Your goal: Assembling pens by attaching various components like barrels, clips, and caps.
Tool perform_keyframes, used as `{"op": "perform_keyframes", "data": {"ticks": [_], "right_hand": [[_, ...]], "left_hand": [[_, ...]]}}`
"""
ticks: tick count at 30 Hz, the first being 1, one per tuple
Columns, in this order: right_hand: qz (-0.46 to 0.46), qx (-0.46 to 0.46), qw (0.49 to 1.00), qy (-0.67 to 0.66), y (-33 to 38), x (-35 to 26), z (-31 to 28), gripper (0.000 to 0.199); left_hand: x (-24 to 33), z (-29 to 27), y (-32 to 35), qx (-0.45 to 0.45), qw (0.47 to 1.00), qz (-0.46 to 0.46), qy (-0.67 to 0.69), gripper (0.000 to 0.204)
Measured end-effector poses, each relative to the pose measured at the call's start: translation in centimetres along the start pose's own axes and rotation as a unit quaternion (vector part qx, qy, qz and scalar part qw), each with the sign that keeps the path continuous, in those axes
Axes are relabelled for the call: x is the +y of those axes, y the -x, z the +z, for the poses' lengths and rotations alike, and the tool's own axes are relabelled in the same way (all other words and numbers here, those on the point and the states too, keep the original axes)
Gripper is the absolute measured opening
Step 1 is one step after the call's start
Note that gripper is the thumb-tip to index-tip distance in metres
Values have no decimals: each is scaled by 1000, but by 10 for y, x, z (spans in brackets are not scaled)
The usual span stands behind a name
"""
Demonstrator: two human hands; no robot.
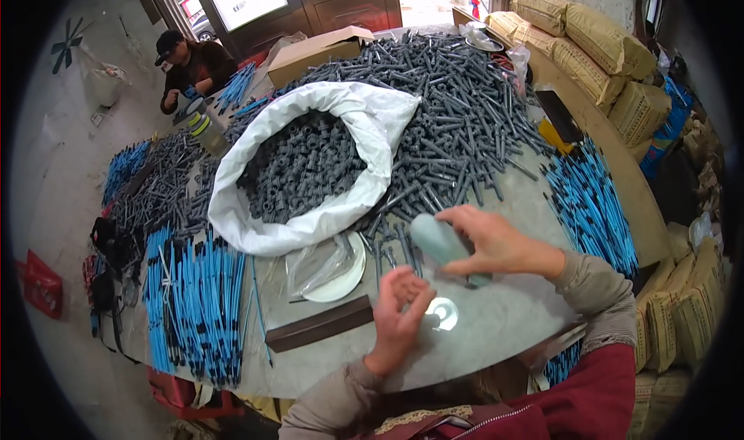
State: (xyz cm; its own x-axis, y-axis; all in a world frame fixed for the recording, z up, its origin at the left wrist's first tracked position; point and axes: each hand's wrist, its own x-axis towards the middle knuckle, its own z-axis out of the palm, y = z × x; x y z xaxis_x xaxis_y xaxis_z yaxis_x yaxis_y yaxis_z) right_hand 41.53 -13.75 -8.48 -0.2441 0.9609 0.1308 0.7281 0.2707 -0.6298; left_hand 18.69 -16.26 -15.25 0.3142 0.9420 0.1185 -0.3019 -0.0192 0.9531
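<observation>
My right hand (494, 242) grips a pale grey-green, smooth rounded container (434, 237) over the table, thumb and fingers spread around its side. It lies tilted, and its exact kind is hard to tell. To its left, my left hand (401, 312) is apart from it, fingers loosely bent and thumb away from them, with nothing visible inside. A shiny white disc (442, 314) rests on the table between my hands. Just beyond are dark grey plastic wall plugs (403, 246), some pointing toward me. A dark brown rectangular bar (319, 324) lies beside my left hand.
A white sack (232, 200) full of short grey fittings (302, 165) stands mid-table before a large heap of grey plugs (457, 107). Blue rods with black ends are bundled at left (198, 308) and right (593, 207). Another person (194, 64) sits far left. Brown sacks (589, 49) are stacked right.
</observation>
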Motion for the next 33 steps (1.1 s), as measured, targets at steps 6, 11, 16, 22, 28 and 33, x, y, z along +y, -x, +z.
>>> {"op": "perform_keyframes", "data": {"ticks": [6,11,16,22,28,33], "right_hand": [[20,-66,997,29,39,-25,18,76],[115,-112,960,-230,45,-2,2,71],[163,-132,920,-331,52,10,0,66],[181,-138,906,-357,51,16,6,65],[181,-129,900,-376,51,21,14,67],[174,-140,903,-367,52,19,12,67]], "left_hand": [[-4,-15,-12,-40,994,-97,22,46],[-5,-14,-6,-61,994,-68,-65,41],[11,-5,-3,-78,914,157,-365,30],[13,8,-12,-217,752,326,-531,22],[16,8,-13,-270,678,354,-585,24],[24,4,-17,-259,661,420,-566,24]]}}
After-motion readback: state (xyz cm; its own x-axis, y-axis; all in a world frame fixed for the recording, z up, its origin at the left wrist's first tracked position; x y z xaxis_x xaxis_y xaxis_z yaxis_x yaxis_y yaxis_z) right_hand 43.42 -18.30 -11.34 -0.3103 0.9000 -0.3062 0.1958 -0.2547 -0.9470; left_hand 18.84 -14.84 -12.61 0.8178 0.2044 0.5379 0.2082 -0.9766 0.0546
